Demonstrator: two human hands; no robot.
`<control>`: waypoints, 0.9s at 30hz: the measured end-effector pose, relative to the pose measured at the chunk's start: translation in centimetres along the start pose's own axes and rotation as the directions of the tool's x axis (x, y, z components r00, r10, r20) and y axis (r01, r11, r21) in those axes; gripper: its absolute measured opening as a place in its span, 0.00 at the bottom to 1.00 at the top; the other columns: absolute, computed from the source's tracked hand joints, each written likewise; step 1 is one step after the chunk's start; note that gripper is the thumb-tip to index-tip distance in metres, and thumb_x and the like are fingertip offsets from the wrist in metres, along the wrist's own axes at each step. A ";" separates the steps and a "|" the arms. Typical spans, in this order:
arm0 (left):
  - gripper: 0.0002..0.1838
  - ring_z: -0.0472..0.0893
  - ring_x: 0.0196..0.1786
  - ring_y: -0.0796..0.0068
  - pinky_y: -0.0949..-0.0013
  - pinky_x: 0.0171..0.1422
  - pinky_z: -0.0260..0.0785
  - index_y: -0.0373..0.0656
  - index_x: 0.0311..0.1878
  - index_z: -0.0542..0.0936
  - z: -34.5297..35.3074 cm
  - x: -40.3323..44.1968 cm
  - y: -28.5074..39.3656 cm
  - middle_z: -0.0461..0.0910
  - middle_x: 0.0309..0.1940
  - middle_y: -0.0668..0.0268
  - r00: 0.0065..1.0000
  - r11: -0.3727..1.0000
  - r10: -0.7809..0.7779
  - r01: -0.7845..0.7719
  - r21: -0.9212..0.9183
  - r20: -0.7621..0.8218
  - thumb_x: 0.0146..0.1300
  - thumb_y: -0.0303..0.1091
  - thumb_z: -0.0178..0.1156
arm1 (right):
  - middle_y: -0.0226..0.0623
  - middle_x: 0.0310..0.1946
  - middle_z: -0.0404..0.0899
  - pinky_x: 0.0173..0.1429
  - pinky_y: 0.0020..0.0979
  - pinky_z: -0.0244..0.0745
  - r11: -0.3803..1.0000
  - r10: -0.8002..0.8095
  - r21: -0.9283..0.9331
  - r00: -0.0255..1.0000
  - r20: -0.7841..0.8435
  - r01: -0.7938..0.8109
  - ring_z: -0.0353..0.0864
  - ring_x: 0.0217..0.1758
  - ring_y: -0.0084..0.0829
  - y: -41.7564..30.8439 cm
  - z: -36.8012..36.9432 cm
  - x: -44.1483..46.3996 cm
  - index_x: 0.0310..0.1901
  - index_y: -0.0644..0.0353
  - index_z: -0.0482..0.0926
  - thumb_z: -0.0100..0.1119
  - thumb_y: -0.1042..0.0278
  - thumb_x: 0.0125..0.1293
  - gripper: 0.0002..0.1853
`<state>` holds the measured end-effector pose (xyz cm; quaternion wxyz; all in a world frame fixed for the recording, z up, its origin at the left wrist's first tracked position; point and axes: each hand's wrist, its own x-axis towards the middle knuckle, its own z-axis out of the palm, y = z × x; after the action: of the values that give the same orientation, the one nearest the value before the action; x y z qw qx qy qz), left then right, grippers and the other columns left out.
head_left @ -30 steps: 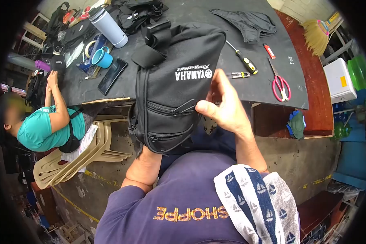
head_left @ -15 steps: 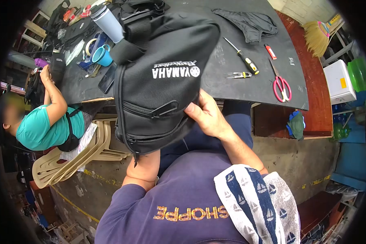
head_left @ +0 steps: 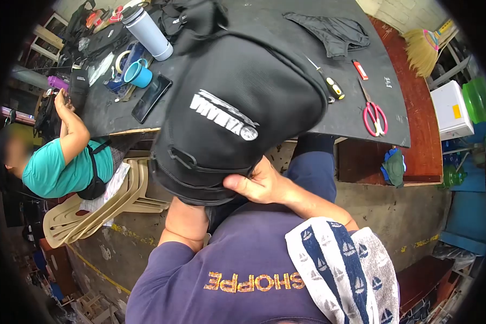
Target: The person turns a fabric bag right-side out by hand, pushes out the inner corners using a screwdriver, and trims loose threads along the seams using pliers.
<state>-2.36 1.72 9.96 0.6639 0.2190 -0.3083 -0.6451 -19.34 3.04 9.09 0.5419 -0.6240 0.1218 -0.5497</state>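
While pinching the black bag with right hand, apparently checks it; calls for steady support; cannot tell hidden left hand's grip.

- Place: workshop, apparently one dealing with bags.
- Desk: large, black-topped; scissors and screwdriver on its right half, tape roll on its left.
- Black bag over the desk's near edge; more black fabric goods along its far left.
- Co-worker at the desk's left end.
- Below the desk: worn concrete floor, yellow-marked.
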 end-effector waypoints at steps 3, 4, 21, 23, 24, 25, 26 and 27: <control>0.30 0.73 0.79 0.67 0.63 0.84 0.65 0.40 0.83 0.65 0.2 -0.8 -0.2 0.71 0.80 0.57 0.995 0.996 -0.079 0.076 0.056 0.054 0.85 0.39 0.54 | 0.32 0.47 0.91 0.55 0.30 0.82 0.955 0.297 -0.098 0.913 0.278 -0.281 0.86 0.51 0.22 -1.6 -4.7 -0.2 0.58 0.63 0.87 0.77 0.62 0.70 0.20; 0.30 0.73 0.79 0.67 0.63 0.84 0.65 0.40 0.83 0.65 0.3 -1.2 -0.3 0.71 0.80 0.57 0.992 0.992 -0.103 0.098 0.074 0.069 0.85 0.39 0.54 | 0.30 0.48 0.91 0.54 0.28 0.81 0.921 0.387 -0.194 0.855 0.346 -0.338 0.85 0.50 0.20 -2.3 -6.7 -0.2 0.60 0.61 0.87 0.79 0.62 0.67 0.22; 0.30 0.72 0.80 0.68 0.64 0.85 0.64 0.40 0.85 0.64 2.6 -4.4 -2.0 0.69 0.81 0.56 0.888 0.915 -0.379 0.319 0.246 0.260 0.86 0.40 0.52 | 0.36 0.39 0.83 0.54 0.30 0.77 0.906 -0.073 -0.424 0.986 -0.148 0.003 0.82 0.45 0.27 -8.7 -9.9 5.9 0.35 0.66 0.83 0.52 0.52 0.85 0.26; 0.31 0.72 0.80 0.68 0.64 0.85 0.63 0.40 0.85 0.63 3.0 -4.6 -2.4 0.69 0.81 0.56 0.882 0.874 -0.404 0.293 0.388 0.244 0.86 0.40 0.52 | 0.37 0.38 0.82 0.54 0.30 0.77 0.994 -0.018 -0.112 0.995 -0.100 0.007 0.83 0.45 0.29 -6.8 -9.4 5.0 0.36 0.67 0.83 0.48 0.49 0.86 0.28; 0.31 0.72 0.80 0.68 0.65 0.84 0.64 0.40 0.85 0.63 3.2 -4.6 -2.4 0.69 0.81 0.56 0.871 0.757 -0.444 0.239 0.608 0.210 0.86 0.40 0.53 | 0.39 0.37 0.81 0.53 0.31 0.77 0.976 0.020 0.217 0.999 -0.034 -0.012 0.83 0.45 0.32 -5.7 -9.0 4.7 0.36 0.67 0.83 0.44 0.46 0.87 0.31; 0.31 0.72 0.80 0.69 0.65 0.84 0.64 0.40 0.85 0.63 3.3 -4.5 -2.7 0.69 0.81 0.56 0.868 0.679 -0.461 0.210 0.704 0.186 0.86 0.40 0.53 | 0.40 0.37 0.81 0.53 0.32 0.77 0.851 0.036 0.523 0.999 0.039 -0.051 0.83 0.44 0.34 -4.9 -8.7 4.3 0.37 0.68 0.83 0.40 0.43 0.88 0.34; 0.31 0.72 0.80 0.69 0.66 0.84 0.65 0.40 0.85 0.63 3.4 -4.4 -3.0 0.69 0.81 0.56 0.863 0.589 -0.478 0.179 0.788 0.161 0.85 0.40 0.53 | 0.40 0.37 0.81 0.53 0.32 0.77 0.849 0.039 0.525 0.998 0.038 -0.054 0.83 0.44 0.34 -4.6 -8.5 3.9 0.37 0.68 0.83 0.40 0.43 0.88 0.34; 0.31 0.71 0.81 0.67 0.64 0.85 0.63 0.41 0.85 0.63 3.5 -3.8 -3.7 0.69 0.82 0.56 0.850 0.620 -0.513 0.268 0.737 0.122 0.85 0.41 0.53 | 0.40 0.36 0.80 0.51 0.33 0.77 0.819 0.124 0.563 0.992 0.019 -0.113 0.82 0.43 0.35 -4.7 -8.1 3.5 0.36 0.67 0.83 0.38 0.42 0.88 0.36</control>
<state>-7.38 5.64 9.38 0.3128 0.4063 -0.5752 -0.6374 -26.70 -2.17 13.27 0.7336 -0.4225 -0.0019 -0.5322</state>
